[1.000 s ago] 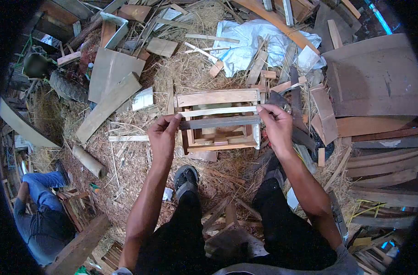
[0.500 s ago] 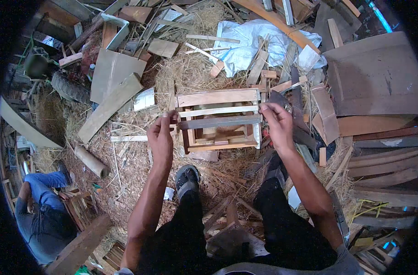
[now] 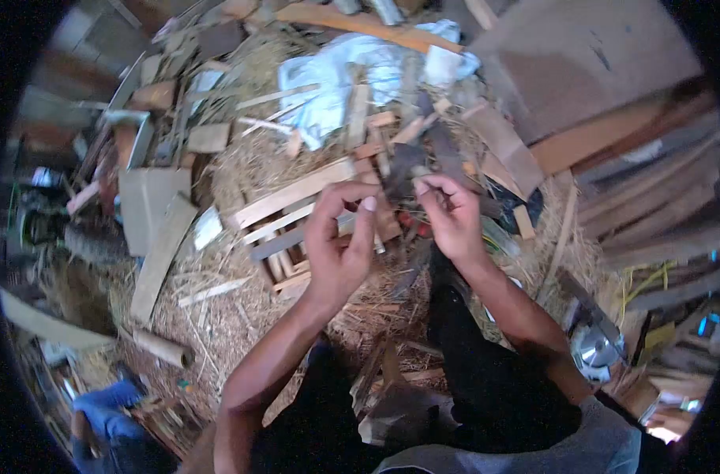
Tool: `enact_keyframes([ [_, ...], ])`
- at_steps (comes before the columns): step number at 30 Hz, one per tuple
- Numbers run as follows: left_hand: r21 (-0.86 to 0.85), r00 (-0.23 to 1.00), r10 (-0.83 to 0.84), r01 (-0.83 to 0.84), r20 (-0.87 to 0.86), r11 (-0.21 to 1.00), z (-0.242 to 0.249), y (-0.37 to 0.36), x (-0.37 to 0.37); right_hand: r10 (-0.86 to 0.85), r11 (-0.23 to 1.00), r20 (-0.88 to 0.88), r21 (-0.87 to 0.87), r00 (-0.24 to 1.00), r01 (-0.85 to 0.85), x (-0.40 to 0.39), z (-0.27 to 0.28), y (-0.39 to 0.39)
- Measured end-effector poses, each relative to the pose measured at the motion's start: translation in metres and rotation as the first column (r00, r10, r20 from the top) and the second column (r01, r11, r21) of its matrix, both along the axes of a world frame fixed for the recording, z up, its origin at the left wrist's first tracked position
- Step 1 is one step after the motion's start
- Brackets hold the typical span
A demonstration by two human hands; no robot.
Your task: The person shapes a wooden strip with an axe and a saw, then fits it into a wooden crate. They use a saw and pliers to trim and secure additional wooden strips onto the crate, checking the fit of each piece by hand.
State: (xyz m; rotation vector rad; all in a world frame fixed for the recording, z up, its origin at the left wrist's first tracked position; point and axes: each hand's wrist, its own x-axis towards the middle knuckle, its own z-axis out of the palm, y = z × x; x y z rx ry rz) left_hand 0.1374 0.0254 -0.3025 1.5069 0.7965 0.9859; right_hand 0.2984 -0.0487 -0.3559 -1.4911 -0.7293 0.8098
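Note:
A small slatted wooden crate [image 3: 290, 194] lies on the straw-covered ground in front of me, turned at an angle. One of its slats is grey; the others are pale wood. My left hand [image 3: 338, 245] is raised over the crate's right part and hides some of it. Its thumb and index fingertips come close together in a pinch. To the right of the crate, apart from it, my right hand [image 3: 455, 217] has its fingers curled and the thumb near the index finger. Anything held between the fingertips of either hand is too small or blurred to make out.
Beyond the crate lies a white plastic sack [image 3: 328, 91] among wood scraps. Boards [image 3: 652, 197] are piled at right, near a circular saw blade [image 3: 597, 347]. A cardboard tube [image 3: 163, 347] rests at left. Another person [image 3: 111, 423] sits at lower left.
Both hands have left the crate's two ends and come closer together, the left moving right across it. My view has turned, so the crate appears tilted and farther left.

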Motion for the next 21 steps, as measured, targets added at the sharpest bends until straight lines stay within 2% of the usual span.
enact_keyframes([
  [1,-0.117,0.996,-0.087,0.088,0.015,0.989,0.005,-0.008,0.016,-0.01,1.0,-0.034,-0.001,0.999,0.01,0.01,0.001,-0.01],
  [2,0.071,0.991,-0.13,0.13,0.002,0.989,-0.015,-0.012,0.035,-0.042,0.999,0.116,-0.007,0.992,0.043,0.023,-0.011,-0.019],
  [5,-0.071,0.934,-0.358,0.358,0.007,0.931,-0.042,-0.032,0.089,-0.14,0.984,0.167,-0.089,0.976,0.157,0.066,-0.043,-0.051],
  [8,0.068,0.914,-0.399,0.395,0.07,0.916,-0.083,-0.053,0.159,-0.253,0.945,0.261,-0.141,0.932,0.296,0.115,-0.082,-0.087],
  [9,0.012,0.915,-0.4,0.4,0.049,0.917,-0.094,-0.061,0.182,-0.286,0.926,0.304,-0.156,0.909,0.344,0.134,-0.096,-0.1],
  [11,0.046,0.914,-0.385,0.393,-0.125,0.918,-0.115,-0.074,0.217,-0.214,0.863,0.535,-0.289,0.817,0.415,0.175,-0.117,-0.126],
  [12,-0.02,0.891,-0.432,0.434,-0.139,0.901,-0.13,-0.08,0.232,-0.154,0.821,0.633,-0.345,0.759,0.454,0.195,-0.128,-0.135],
  [14,-0.149,0.835,-0.525,0.505,-0.165,0.85,-0.159,-0.088,0.256,0.065,0.818,0.736,-0.427,0.674,0.387,0.225,-0.154,-0.147],
  [15,-0.047,0.799,-0.553,0.559,-0.234,0.828,-0.166,-0.087,0.261,0.174,0.808,0.766,-0.47,0.619,0.355,0.237,-0.17,-0.15],
  [16,0.06,0.766,-0.568,0.61,-0.3,0.79,-0.172,-0.079,0.266,0.221,0.698,0.672,-0.615,0.707,0.367,0.243,-0.178,-0.142],
  [17,0.161,0.732,-0.575,0.658,-0.366,0.736,-0.177,-0.073,0.273,0.253,0.685,0.681,-0.628,0.687,0.37,0.249,-0.183,-0.143],
  [18,0.061,0.65,-0.645,0.722,-0.403,0.69,-0.179,-0.065,0.281,0.286,0.668,0.684,-0.644,0.671,0.371,0.244,-0.172,-0.135],
  [19,0.045,0.647,-0.653,0.723,-0.393,0.689,-0.183,-0.06,0.286,0.323,0.653,0.683,-0.662,0.656,0.368,0.24,-0.167,-0.131],
  [20,0.028,0.645,-0.659,0.723,-0.386,0.691,-0.187,-0.056,0.289,0.281,0.708,0.731,-0.595,0.622,0.379,0.234,-0.162,-0.13],
  [21,0.015,0.647,-0.662,0.719,-0.379,0.694,-0.189,-0.053,0.292,0.286,0.696,0.728,-0.604,0.622,0.387,0.235,-0.167,-0.13],
])
